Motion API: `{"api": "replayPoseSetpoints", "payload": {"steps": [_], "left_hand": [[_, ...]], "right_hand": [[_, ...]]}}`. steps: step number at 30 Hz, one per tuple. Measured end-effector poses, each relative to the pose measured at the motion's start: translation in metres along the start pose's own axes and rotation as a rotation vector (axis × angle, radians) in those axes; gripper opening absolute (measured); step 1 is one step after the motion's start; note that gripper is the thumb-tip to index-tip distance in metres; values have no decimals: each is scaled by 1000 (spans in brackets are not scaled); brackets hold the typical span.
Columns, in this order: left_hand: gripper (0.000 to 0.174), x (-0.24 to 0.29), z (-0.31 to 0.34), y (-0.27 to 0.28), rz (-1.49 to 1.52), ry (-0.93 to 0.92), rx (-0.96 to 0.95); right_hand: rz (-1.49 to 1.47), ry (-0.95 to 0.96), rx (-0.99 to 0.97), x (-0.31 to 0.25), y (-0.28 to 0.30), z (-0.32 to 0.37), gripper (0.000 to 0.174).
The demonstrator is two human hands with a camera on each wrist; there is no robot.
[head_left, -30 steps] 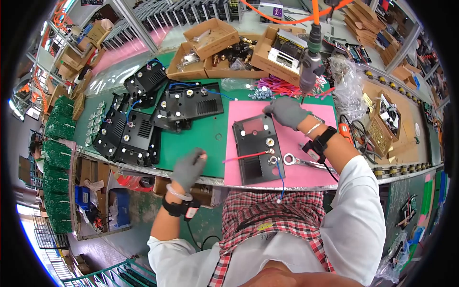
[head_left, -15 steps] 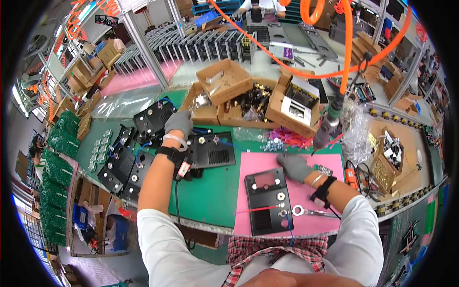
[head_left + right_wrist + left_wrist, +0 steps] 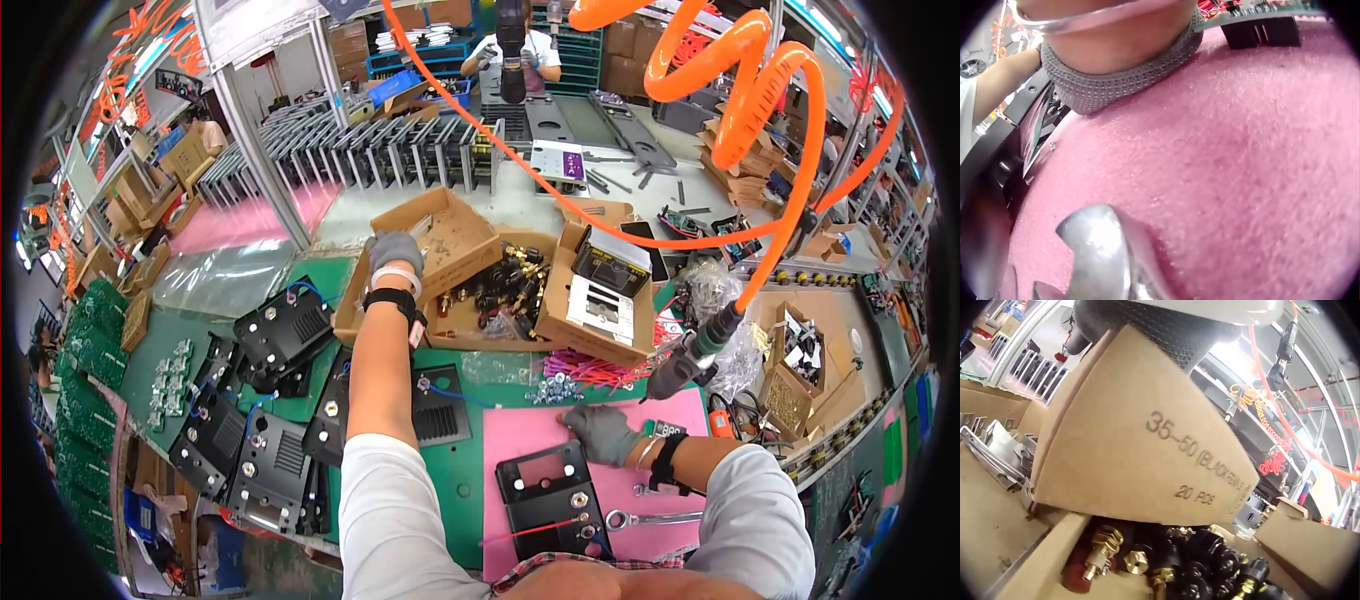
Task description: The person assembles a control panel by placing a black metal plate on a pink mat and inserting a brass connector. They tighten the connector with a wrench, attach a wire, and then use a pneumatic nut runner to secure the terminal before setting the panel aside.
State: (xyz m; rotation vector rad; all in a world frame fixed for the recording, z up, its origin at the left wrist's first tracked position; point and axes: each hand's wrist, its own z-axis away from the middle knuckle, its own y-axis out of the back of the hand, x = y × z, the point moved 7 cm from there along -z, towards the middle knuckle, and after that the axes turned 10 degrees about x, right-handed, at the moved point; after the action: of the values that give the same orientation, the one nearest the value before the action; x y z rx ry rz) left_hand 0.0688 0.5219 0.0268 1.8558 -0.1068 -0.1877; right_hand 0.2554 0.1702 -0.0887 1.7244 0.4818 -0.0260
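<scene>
My gloved left hand [image 3: 397, 250] is at the left end of a small cardboard box [image 3: 465, 250] perched on other open boxes. In the left wrist view the glove lies over the top edge of this box [image 3: 1129, 450], its fingers mostly hidden behind the wall. My gloved right hand [image 3: 605, 435] rests on the pink mat [image 3: 510, 425], fingers loosely bent, beside the upper right corner of a black metal panel [image 3: 535, 480]. A red wire [image 3: 530, 532] is attached to that panel. Right of it lies a wrench [image 3: 655, 519].
A power screwdriver [image 3: 690, 360] hangs over the mat from an orange coiled hose [image 3: 770, 120]. More black panels [image 3: 280, 330] are stacked at left. Black and brass fittings [image 3: 505, 285] fill one box. Screws [image 3: 558, 390] lie behind the mat, near a small display board [image 3: 660, 429].
My left hand has risen from the front table edge, past the stacked panels, to the cardboard boxes. The right hand stays near the panel's corner. The head view has tilted upward.
</scene>
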Motion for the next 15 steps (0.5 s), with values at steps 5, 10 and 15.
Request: {"api": "replayPoseSetpoints", "payload": {"steps": [5,10,15], "left_hand": [[22,6,-12,-19,-103,-98,-38],[21,9,-15,-22,-130,-177,-10],[30,1,-12,17,266,-7,-69]], "right_hand": [[-28,-4,5,-1,3,-3,38],[-68,12,16,0,3,-3,36],[-87,9,36,0,7,-3,34]]}}
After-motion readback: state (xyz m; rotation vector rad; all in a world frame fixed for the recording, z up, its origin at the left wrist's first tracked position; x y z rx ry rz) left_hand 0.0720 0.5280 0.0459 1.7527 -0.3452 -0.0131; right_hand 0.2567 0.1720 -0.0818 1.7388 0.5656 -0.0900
